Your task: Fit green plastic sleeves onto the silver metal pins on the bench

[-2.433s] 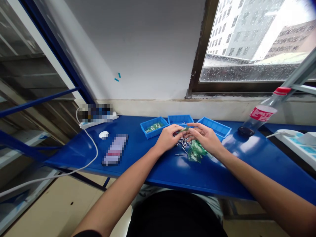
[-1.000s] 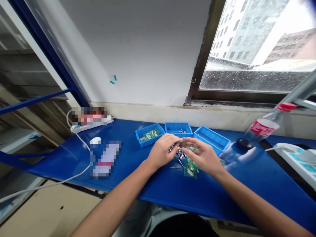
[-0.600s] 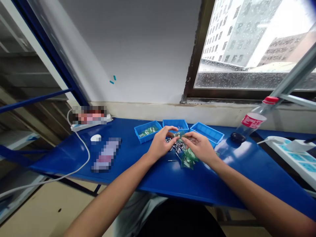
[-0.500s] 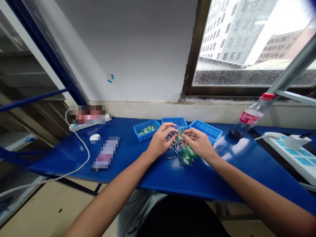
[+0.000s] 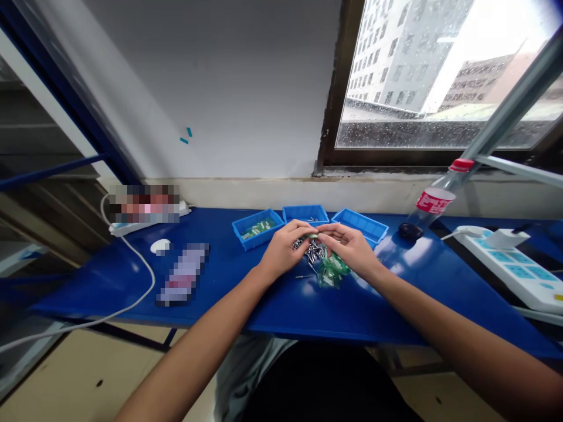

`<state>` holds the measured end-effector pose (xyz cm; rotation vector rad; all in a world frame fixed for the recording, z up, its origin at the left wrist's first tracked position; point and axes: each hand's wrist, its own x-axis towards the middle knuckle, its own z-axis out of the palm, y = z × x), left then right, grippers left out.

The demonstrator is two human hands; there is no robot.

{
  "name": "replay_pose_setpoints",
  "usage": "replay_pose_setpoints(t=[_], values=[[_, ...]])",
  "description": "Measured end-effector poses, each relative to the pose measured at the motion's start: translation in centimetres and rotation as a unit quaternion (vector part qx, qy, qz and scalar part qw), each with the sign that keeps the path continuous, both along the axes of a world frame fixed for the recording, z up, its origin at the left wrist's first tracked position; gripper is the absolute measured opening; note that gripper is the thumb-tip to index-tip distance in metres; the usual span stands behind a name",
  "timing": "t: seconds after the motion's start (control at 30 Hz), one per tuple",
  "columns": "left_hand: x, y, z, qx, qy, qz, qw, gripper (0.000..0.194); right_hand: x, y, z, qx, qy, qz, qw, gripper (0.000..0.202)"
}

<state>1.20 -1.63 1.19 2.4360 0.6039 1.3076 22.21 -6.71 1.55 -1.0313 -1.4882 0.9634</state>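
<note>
My left hand (image 5: 285, 249) and my right hand (image 5: 349, 246) meet over the blue table, fingertips pinched on a small green plastic bag (image 5: 313, 236). Fingers cover most of that bag. Below them lies a heap of thin metal pins that look like blind rivets (image 5: 314, 253), with one loose pin (image 5: 303, 276) off to its left. Several green plastic bags with pale pieces (image 5: 332, 271) are piled beside the heap, under my right hand. Behind stand a blue tray of green bags (image 5: 264, 238), a middle blue tray (image 5: 304, 208) with a few metal pins, and a right blue tray (image 5: 364, 225).
A bottle with a red cap (image 5: 433, 202) stands at the back right, near a white power strip (image 5: 512, 266). Leftward lie a flat blurred lilac object (image 5: 185, 274), a white round object (image 5: 160, 246) and a white cable (image 5: 147, 266). Wall and window close off the back.
My hands have drawn closer together, and the small bag that showed between them is now mostly covered by fingers. The whole view has shifted slightly.
</note>
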Motion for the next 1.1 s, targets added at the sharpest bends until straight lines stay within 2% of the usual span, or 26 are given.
replay_pose_setpoints(t=[0.1, 0.2, 0.27, 0.37, 0.57, 0.67, 0.77, 0.87, 0.97, 1.1], values=[[0.3, -0.1, -0.1, -0.056, -0.020, 0.013, 0.998, 0.029, 0.2, 0.1, -0.5, 0.018, -0.023, -0.009, 1.000, 0.045], [0.4, -0.2, -0.3, -0.130, -0.045, -0.006, 0.990, 0.037, 0.5, 0.5, -0.9, 0.063, -0.099, -0.070, 0.991, 0.035], [0.5, -0.2, -0.3, -0.153, -0.048, -0.006, 0.987, 0.037, 0.8, 0.8, -1.1, 0.109, -0.145, -0.102, 0.978, 0.030], [0.6, -0.1, -0.4, -0.165, -0.067, 0.004, 0.984, 0.040, 1.1, 1.3, -1.7, 0.117, -0.124, -0.082, 0.982, 0.029], [0.9, 0.1, -0.7, -0.192, -0.126, -0.017, 0.973, 0.043, 0.9, 1.5, -2.5, 0.018, -0.014, 0.000, 1.000, 0.039], [0.7, 0.1, -0.6, -0.148, -0.102, -0.006, 0.984, 0.037, 0.7, 1.3, -2.1, 0.016, -0.008, -0.007, 1.000, 0.042], [0.4, 0.1, -0.4, -0.027, -0.039, 0.031, 0.998, 0.021, 0.8, 1.1, -1.6, 0.011, -0.003, -0.024, 1.000, 0.054], [0.3, 0.1, -0.4, 0.047, 0.028, 0.018, 0.998, 0.026, 0.8, 0.8, -1.1, 0.003, 0.030, -0.015, 0.999, 0.072], [0.4, 0.3, -0.7, 0.062, 0.030, 0.017, 0.998, 0.037, 0.7, 0.5, -0.7, -0.005, 0.050, 0.011, 0.999, 0.065], [0.2, 0.6, -0.7, 0.039, -0.004, 0.041, 0.998, 0.024, 0.5, 0.2, -0.5, -0.007, 0.031, 0.027, 0.999, 0.051]])
